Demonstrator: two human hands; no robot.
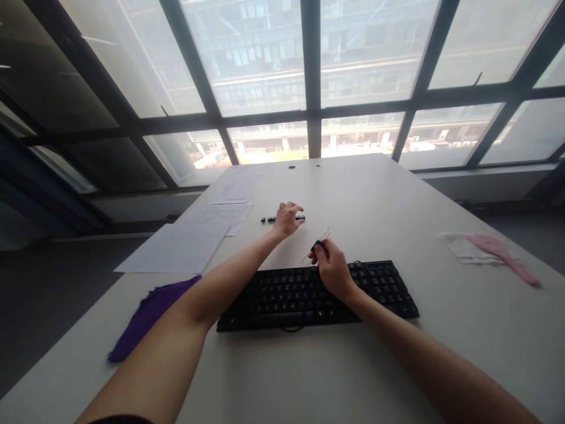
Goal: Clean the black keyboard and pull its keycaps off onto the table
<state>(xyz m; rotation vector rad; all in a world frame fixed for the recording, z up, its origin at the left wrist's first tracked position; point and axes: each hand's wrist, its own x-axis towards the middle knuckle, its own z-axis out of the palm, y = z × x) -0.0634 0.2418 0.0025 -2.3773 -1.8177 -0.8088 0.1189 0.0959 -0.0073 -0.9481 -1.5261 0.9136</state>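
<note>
My left hand (288, 218) reaches over a row of small black keycaps (270, 219) beyond the keyboard, its fingers apart and bent over the row. Whether a fingertip touches a keycap cannot be made out. Closed around a small black-handled tool with thin wire loops (317, 245) is my right hand (332, 266), above the upper edge of the black keyboard (282, 297). The wires stick out on both sides of its fingers. My right hand and wrist hide some of the keys.
A purple cloth (154, 315) lies left of the keyboard, partly under my left forearm. Printed papers (176, 247) spread along the left edge. At the right, a pink brush-like object (498, 250) rests on a white cloth (459, 250). Windows stand behind the white table (353, 200).
</note>
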